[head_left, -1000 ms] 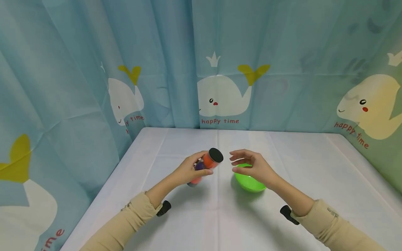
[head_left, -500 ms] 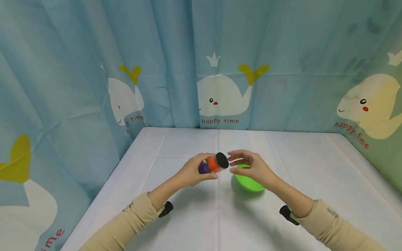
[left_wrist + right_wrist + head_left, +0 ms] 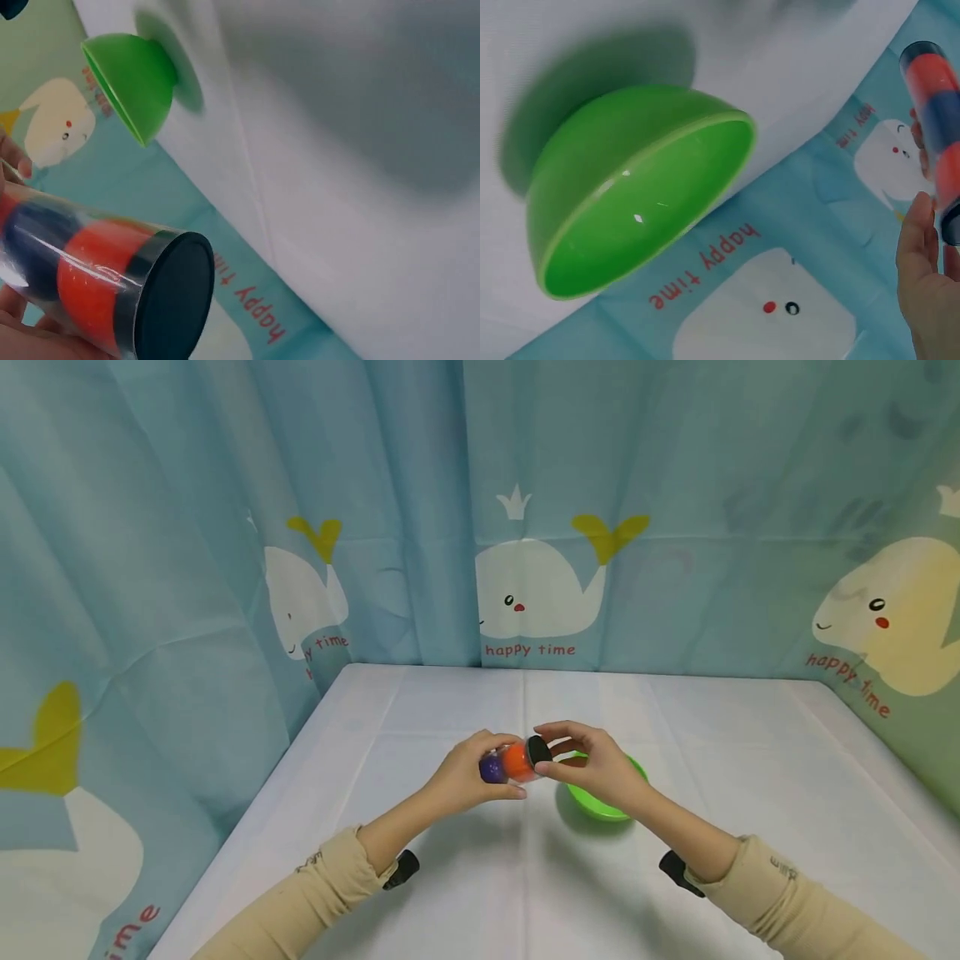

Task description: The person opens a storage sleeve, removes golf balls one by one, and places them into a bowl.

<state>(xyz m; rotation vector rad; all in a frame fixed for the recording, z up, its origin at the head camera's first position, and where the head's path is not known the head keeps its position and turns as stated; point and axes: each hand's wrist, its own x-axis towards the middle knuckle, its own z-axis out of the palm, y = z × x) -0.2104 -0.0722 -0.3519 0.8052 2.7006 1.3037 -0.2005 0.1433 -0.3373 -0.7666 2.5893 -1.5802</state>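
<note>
A clear tube (image 3: pixel 517 762) with black end caps holds orange and purple balls in a row. My left hand (image 3: pixel 459 781) grips it around the middle, tilted above the table. At its right end, the fingers and thumb of my right hand (image 3: pixel 603 768) close around the black cap (image 3: pixel 538 750). In the left wrist view, the other black cap (image 3: pixel 176 300) faces the camera. Behind and below my right hand, a green bowl (image 3: pixel 600 806) stands on the table; the right wrist view shows the inside of the bowl (image 3: pixel 652 202), with no contents visible.
A white cloth covers the table (image 3: pixel 450 893). Blue curtains (image 3: pixel 420 527) with whale prints hang behind and at the sides. A black wrist camera (image 3: pixel 402 868) sits under the left cuff, and another wrist camera (image 3: pixel 678 870) under the right cuff.
My left hand has moved the tube to the right and levelled it. My right hand has shifted slightly left, and its fingers now meet the cap.
</note>
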